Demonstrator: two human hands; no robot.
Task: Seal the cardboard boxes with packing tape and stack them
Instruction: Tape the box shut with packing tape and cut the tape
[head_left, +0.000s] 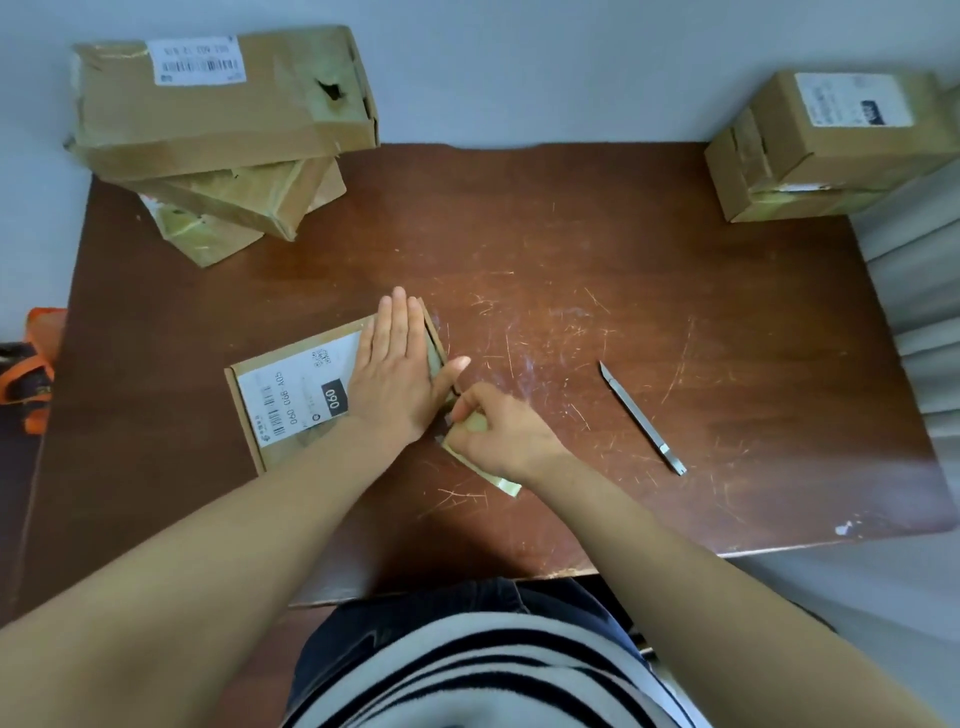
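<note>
While pressing small flat box (291, 395) down toward front-left of desk (571, 260) w/ L hand (397, 364) (palm flat on box's right end, fingers straight & close together, thumb out past the edge), working tape (501, 480) at box's near-right corner w/ R hand (498, 431): fingers curled, pinching yellowish strip or roll; can't tell which, mostly hidden under hand. Judged mid-seal, strip not yet across the seam. Risks: tape folding back & sticking to itself if slack let in; going on crooked or wrinkled if pulled at an angle to box edge; box skidding if L-hand pressure eased during pull; thumb caught under strip. Cutter (641, 418) well apart to the right, approx mid-desk, so a reach needed w/ tape under tension, poss. losing the free end. Far-left stack (218, 104) (3 boxes, skewed) & far-right stack (831, 150) (2) at far corners; skewed one prob. wobbly w/ another box added.
</note>
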